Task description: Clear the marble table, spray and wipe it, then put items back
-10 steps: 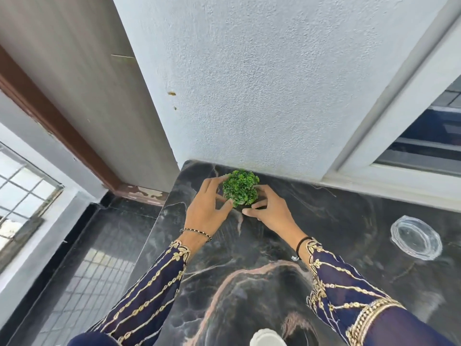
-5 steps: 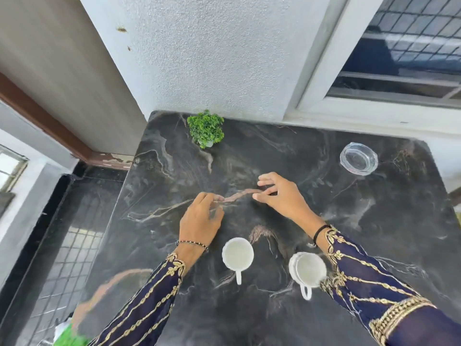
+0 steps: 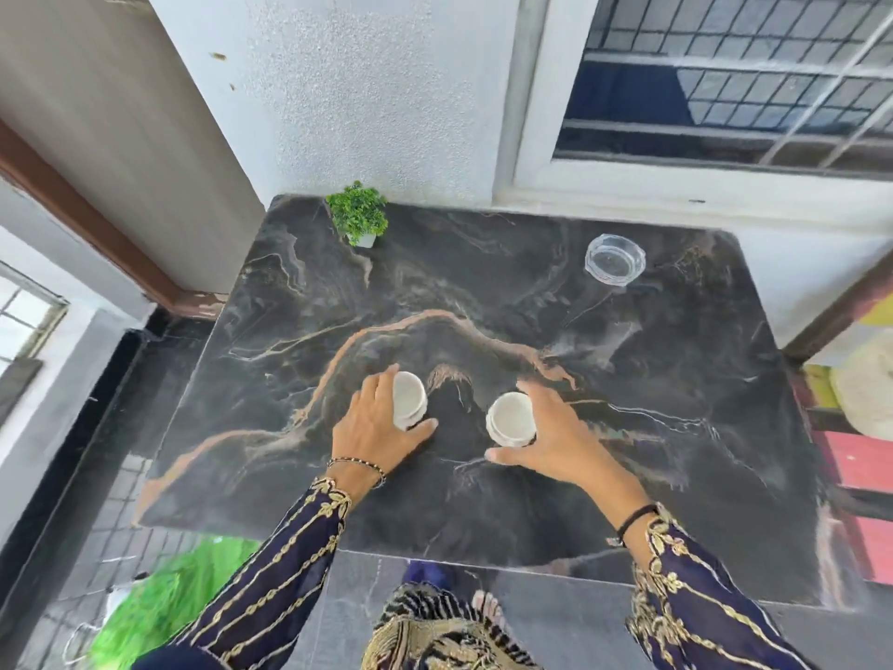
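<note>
On the black marble table (image 3: 676, 427) my left hand (image 3: 374, 427) is wrapped round a white cup (image 3: 410, 398) near the table's middle. My right hand (image 3: 555, 437) grips a second white cup (image 3: 510, 418) just to the right of it. Both cups stand upright on the marble, their handles hidden by my hands. A small green plant in a white pot (image 3: 358, 215) stands at the far left corner against the wall. A clear glass dish (image 3: 614, 259) sits at the far right.
A white textured wall and a barred window (image 3: 725, 89) back the table. A brown door frame (image 3: 96, 224) runs on the left. Something green (image 3: 164, 597) lies blurred on the tiled floor at lower left. Red and yellow items (image 3: 860, 456) stand at the right.
Both hands left the plant at the far corner and drew back across the marble. Now each has closed on a white cup. The view has tilted down and back.
</note>
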`<state>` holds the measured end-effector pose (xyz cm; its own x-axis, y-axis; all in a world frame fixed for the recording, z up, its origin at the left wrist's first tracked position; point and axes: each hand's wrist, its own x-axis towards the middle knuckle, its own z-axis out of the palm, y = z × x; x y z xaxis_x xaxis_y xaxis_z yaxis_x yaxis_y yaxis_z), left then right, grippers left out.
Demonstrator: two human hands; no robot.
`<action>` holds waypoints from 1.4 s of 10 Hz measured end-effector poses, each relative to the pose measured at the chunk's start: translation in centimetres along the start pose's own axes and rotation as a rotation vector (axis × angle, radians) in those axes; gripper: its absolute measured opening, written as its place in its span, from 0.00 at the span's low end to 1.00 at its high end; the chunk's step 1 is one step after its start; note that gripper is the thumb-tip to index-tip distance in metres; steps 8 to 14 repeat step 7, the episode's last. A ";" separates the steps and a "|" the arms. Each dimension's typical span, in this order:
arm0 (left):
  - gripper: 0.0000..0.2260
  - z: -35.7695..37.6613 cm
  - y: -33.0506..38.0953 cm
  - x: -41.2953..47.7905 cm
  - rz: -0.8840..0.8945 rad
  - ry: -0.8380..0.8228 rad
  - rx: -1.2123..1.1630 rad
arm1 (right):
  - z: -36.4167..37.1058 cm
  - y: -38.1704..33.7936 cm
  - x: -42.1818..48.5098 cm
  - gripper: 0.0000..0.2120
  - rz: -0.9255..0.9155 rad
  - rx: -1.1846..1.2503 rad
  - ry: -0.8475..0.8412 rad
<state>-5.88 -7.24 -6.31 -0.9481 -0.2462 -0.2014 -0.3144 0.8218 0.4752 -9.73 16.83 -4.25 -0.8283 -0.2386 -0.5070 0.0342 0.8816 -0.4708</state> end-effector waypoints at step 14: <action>0.40 -1.3 0.8 -0.6 0.027 0.020 0.144 | 1.4 -1.6 -1.5 0.51 -0.017 -0.068 0.194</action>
